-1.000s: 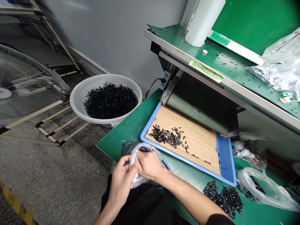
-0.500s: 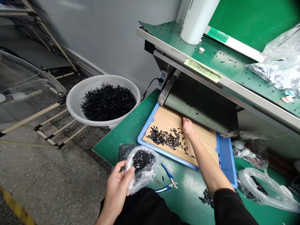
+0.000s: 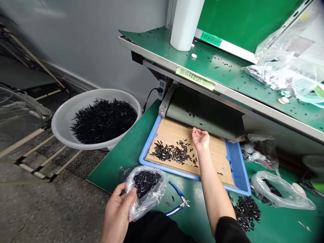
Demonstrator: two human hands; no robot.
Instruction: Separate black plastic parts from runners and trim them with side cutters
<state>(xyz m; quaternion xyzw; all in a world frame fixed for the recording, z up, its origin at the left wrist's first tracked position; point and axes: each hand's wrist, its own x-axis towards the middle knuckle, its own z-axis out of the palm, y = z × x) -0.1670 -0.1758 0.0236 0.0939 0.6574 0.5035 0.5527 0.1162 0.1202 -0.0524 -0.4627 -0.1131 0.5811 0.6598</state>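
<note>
Gripping the clear bag (image 3: 149, 190) of black pins by its near edge, the left hand (image 3: 117, 212) sits at the front of the table (image 3: 121, 158), with blue-handled cutters (image 3: 177, 202) just right of the bag. The loose pins (image 3: 169, 153) on the blue tray (image 3: 152, 141) form a band running left to right. The right hand (image 3: 201, 139), open with palm up and fingers loosely curled, hovers at the band's right end and is the nearer hand. Chinese characters on the yellow-green shelf label (image 3: 195, 77) above are too blurred to read.
</note>
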